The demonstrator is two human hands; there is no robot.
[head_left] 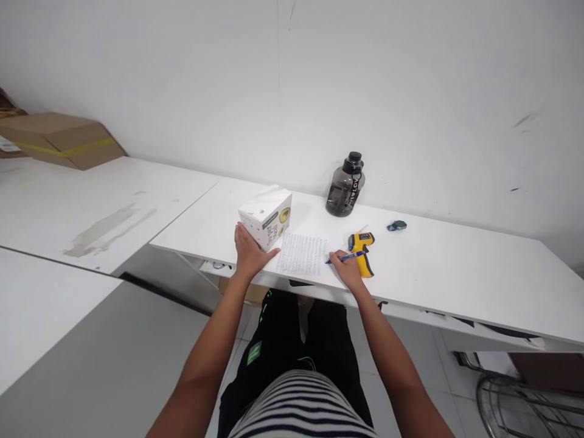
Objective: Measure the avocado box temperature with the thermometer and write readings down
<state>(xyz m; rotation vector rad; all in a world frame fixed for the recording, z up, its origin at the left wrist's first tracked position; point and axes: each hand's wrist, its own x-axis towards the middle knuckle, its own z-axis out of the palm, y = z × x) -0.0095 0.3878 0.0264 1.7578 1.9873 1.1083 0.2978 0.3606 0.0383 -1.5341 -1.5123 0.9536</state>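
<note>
Sheet of paper [303, 253] covered in handwriting lies at the front edge of the tabletop [456, 267], between my two hands, near side right at the lip. My right hand [347, 271] pinches a blue pen [344, 258], tip resting at the sheet's right margin. My left hand [249, 249] lies flat, fingers together, against the near face of a small white carton [267, 218] that stands just left of the sheet; it does not press on the paper itself. Risk, as I judge it: nothing pins the sheet, so a pen stroke could drag it over the front edge. The yellow infrared thermometer [362, 251] touches or nearly touches my right hand on its far side, so a sideways sweep could knock it. Dark water bottle [345, 186] stands upright by the back edge, well apart from the paper; spill risk looks low. Small dark object [396, 225] further right, too small to identify.
</note>
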